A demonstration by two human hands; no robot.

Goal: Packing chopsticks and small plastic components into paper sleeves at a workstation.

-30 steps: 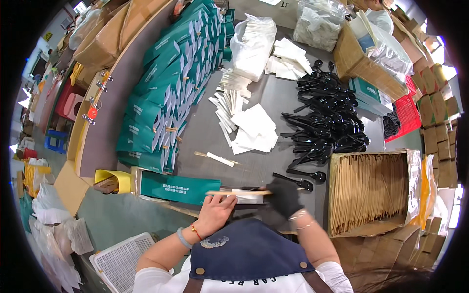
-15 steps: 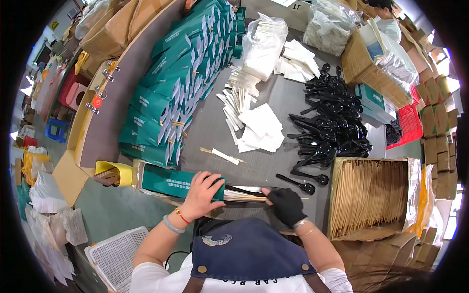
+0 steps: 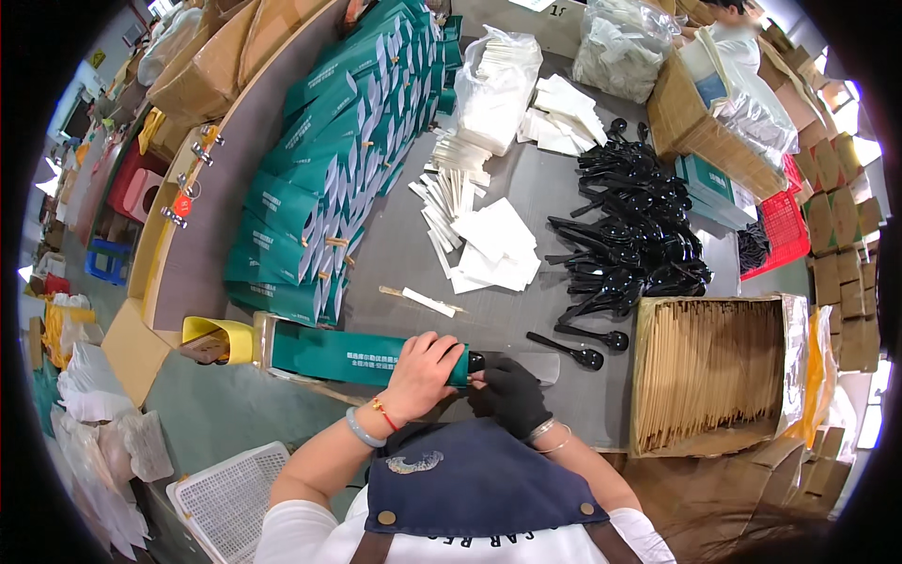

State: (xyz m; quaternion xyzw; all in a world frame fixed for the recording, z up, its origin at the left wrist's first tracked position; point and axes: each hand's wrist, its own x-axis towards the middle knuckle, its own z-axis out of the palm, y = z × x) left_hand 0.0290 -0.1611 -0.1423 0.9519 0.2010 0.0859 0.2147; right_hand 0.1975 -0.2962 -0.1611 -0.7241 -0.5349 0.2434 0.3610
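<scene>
A long green paper sleeve (image 3: 324, 354) lies along the table's near edge. My left hand (image 3: 427, 374) is closed over its right part, fingers across the top. At the sleeve's right end is my right hand (image 3: 515, 397), in a black fingerless glove. Its fingers are closed at the opening on a black spoon (image 3: 476, 362), of which only a short dark end shows. The sticks and white napkin seen earlier are hidden now. A pale grey flat strip (image 3: 542, 368) sticks out beyond the glove.
Filled green sleeves (image 3: 310, 179) stand in rows at the left. White napkins (image 3: 498, 246) and wrapped strips lie mid-table. Black spoons (image 3: 629, 226) are heaped at the right, behind a carton of thin wooden sticks (image 3: 714, 376). A yellow holder (image 3: 221, 340) sits at the near left.
My right hand has moved left to the sleeve's opening; the spoon, sticks and napkin have gone mostly inside. My left hand has slid right, and the sleeve now reaches farther right.
</scene>
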